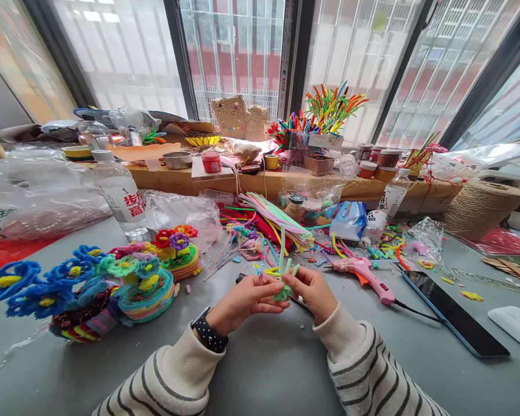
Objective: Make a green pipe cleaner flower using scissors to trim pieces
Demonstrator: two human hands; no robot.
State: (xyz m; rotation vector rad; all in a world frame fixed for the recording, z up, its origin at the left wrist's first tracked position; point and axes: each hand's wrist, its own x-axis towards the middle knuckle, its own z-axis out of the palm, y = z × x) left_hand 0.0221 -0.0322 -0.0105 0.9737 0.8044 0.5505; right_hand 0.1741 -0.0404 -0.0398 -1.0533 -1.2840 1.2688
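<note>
A light green pipe-cleaner piece [283, 292] is held between both hands above the grey table, its lower part looped and thin stems sticking up. My left hand [247, 300], with a dotted black band at the wrist, pinches it from the left. From the right, the thumb and fingers of my right hand [314, 293] close on the same piece. Behind the hands lies a heap of pastel pipe cleaners [277, 216]. Blue pipe-cleaner flowers [45, 299] and a round layered base [147, 297] with flowers stand to the left.
A pink glue gun [366, 274] lies to the right, its cord running under a dark phone [455, 312]. Further right is a white object [515, 326]. A water bottle [120, 193] stands back left, a twine spool [483, 209] back right. Jars and pipe cleaners line the ledge [169, 179].
</note>
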